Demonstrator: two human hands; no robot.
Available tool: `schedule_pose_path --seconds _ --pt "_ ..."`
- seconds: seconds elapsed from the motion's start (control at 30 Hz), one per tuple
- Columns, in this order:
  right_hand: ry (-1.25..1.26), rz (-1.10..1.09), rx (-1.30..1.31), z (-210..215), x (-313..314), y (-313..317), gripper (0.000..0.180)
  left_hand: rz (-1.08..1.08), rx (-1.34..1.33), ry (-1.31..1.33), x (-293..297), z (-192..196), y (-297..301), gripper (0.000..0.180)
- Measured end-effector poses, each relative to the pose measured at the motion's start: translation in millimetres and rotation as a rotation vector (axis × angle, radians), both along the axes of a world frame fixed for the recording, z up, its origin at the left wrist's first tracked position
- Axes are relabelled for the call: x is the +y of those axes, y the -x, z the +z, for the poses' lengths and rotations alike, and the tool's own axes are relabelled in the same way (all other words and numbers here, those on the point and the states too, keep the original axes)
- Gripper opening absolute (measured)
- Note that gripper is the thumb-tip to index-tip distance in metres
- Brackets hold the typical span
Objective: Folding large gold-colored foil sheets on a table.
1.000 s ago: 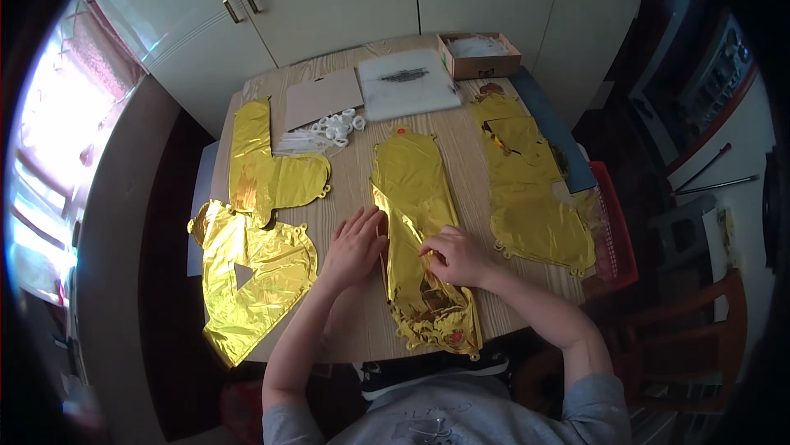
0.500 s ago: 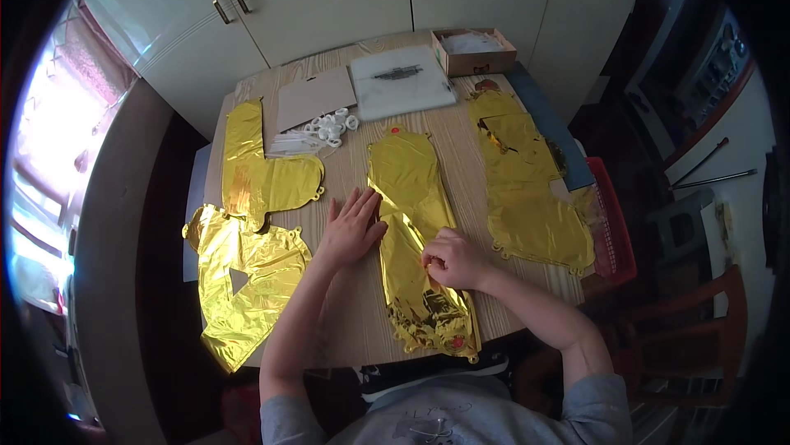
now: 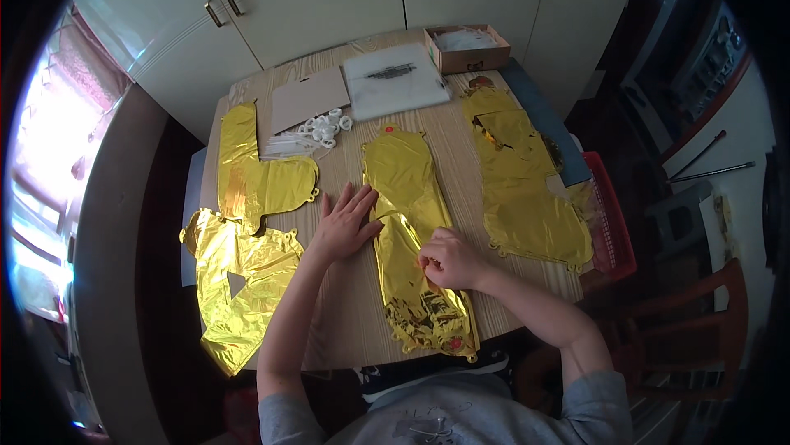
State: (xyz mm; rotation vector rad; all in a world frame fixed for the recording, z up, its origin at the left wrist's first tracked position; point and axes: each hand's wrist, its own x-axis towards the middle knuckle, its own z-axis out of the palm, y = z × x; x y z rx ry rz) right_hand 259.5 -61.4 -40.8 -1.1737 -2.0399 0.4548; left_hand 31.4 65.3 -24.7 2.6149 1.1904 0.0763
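A long gold foil balloon lies flat and uninflated down the middle of the table, crumpled at its near end. My left hand rests with fingers stretched out along the balloon's left edge, fingertips on the foil. On the balloon's right side, lower down, sits my right hand, its fingers curled and closed against the foil. What they pinch, if anything, is hidden under the hand. A small red spot marks each end of the balloon.
More flat gold foil balloons lie at the left, near left and right. Farther back are white rings, a grey-beige sheet, a white packet and an open cardboard box. A red basket stands beyond the right edge.
The whole scene has shifted slightly left in the view. Both hands keep nearly the same places and poses on the middle balloon.
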Motion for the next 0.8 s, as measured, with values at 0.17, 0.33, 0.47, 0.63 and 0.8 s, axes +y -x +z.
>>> schedule_pose_path --seconds 0.17,0.33,0.47,0.63,0.8 --pt "-0.008 -0.003 0.005 -4.3 0.9 -1.4 0.003 -0.011 0.029 -0.025 1.7 -2.7 -0.8 0.070" --pt "0.016 0.003 -0.056 2.8 -2.1 -1.1 0.002 -0.024 0.073 -0.068 0.9 -3.0 0.9 0.073" --pt "-0.053 -0.082 -0.275 37.5 -5.2 -2.9 0.014 -0.020 0.098 -0.055 -1.7 1.3 1.5 0.073" --pt "-0.167 0.150 -0.448 45.4 -1.2 19.1 0.037 -0.026 0.083 -0.094 -0.7 -3.2 1.7 0.073" --pt "-0.030 0.308 -0.585 14.8 -1.3 31.3 0.043 -0.034 0.085 -0.116 0.1 -6.5 1.7 0.073"
